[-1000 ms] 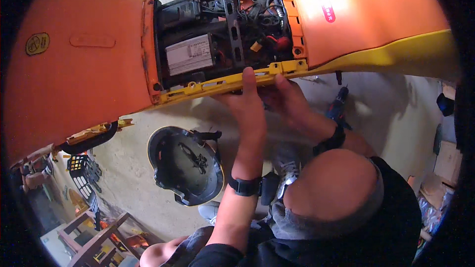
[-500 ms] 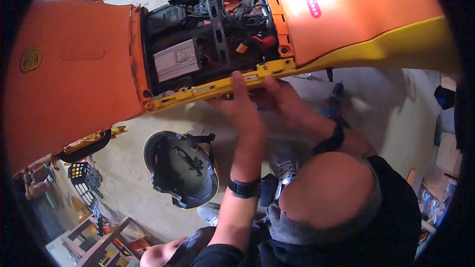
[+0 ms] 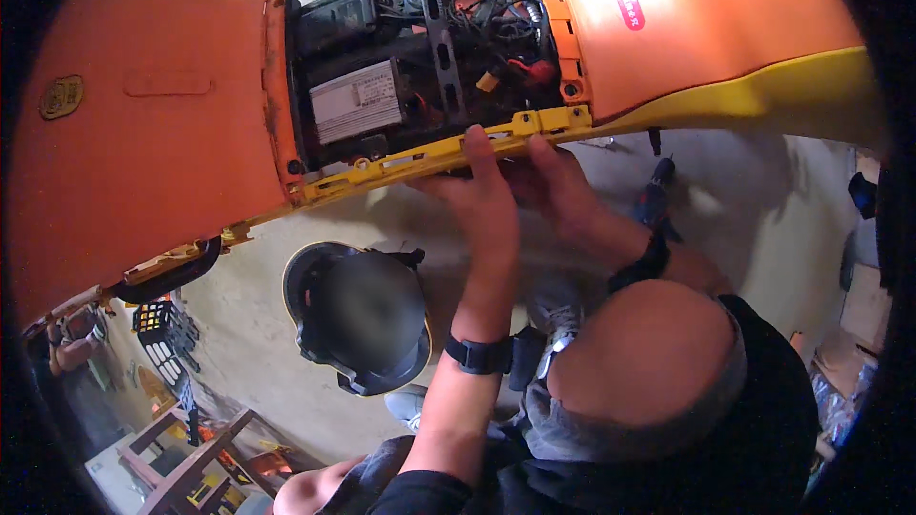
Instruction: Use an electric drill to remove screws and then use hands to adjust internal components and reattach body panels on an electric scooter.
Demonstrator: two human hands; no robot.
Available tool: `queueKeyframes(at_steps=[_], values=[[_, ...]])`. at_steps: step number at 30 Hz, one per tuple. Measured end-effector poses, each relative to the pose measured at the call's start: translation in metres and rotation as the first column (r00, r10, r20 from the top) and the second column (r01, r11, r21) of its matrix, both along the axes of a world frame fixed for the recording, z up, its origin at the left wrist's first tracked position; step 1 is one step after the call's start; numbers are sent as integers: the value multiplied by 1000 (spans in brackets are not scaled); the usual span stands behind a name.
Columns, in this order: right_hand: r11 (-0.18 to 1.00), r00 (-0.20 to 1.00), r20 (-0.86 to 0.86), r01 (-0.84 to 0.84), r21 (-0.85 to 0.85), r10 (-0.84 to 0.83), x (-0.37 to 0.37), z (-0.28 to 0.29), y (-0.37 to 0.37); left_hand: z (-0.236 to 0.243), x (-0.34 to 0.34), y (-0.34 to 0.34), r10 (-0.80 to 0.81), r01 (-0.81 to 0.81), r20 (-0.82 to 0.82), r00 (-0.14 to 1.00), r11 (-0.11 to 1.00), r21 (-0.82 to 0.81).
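An orange electric scooter body spans the upper part of the head view, with an uncovered bay in its middle. A yellow side panel runs along the bay's near edge. My left hand grips this panel, thumb on its top edge, fingers curled beneath. Just to the right, my right hand holds the same panel, thumb up against it and its other fingers mostly hidden underneath. Inside the bay are a silver finned controller box, a black metal crossbar, loose wiring and a yellow connector.
An upturned helmet lies on the concrete floor below the panel. A dark power tool is on the floor to the right. At lower left are a black plastic grid piece and a wooden stool. Cardboard stands far right.
The whole view has shifted slightly, the scooter body now appearing a little further right. Both hands keep their hold on the yellow side panel at nearly the same spots.
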State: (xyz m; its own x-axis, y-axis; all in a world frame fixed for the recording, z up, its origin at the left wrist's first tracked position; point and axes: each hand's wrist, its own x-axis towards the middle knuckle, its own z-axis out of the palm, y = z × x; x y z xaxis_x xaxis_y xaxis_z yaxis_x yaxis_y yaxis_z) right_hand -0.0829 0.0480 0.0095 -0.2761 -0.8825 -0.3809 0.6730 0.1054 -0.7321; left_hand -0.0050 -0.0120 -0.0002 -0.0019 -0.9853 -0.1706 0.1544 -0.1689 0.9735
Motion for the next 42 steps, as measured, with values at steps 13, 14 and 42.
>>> queueKeyframes(at_steps=[13, 14, 42], values=[[999, 992, -125, 23, -27, -27, -5, -30, 3, 0, -12, 7, 35, -18, 175, 984, 995, -94], [999, 992, -123, 20, -46, -25, -1, -30, 0, -4, -11, 5, 54, -36, 192, 980, 995, -93], [993, 994, 74, 79, 84, -85, 12, -12, -26, -16, 157, -139, 179, -290, -354, 918, 911, -293]])
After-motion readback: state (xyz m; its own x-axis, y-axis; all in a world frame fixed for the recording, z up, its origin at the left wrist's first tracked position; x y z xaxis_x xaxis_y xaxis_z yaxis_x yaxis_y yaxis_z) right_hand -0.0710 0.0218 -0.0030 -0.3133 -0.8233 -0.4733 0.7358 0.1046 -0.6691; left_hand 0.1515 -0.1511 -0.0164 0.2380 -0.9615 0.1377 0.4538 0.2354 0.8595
